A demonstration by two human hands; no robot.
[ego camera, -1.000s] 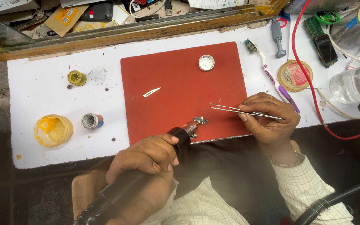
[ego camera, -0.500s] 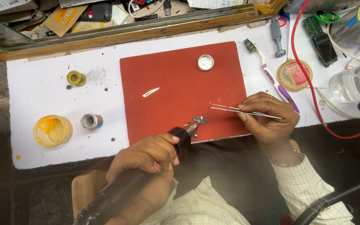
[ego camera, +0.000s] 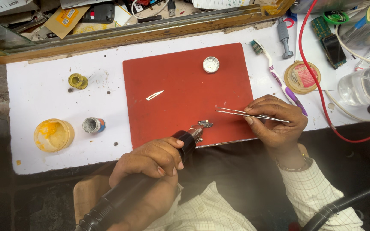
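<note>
Left hand gripping black tool, nozzle at small part; right hand pinching tweezers. Mat: blade, tin; toothbrush beside.

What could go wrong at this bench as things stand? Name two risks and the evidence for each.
1. The small metal part lies loose at the red mat's front edge, right at the hot-air nozzle; the airflow might blow it off.
2. The tweezers in the right hand hover clear of the part, so nothing seems to pin it.
</note>
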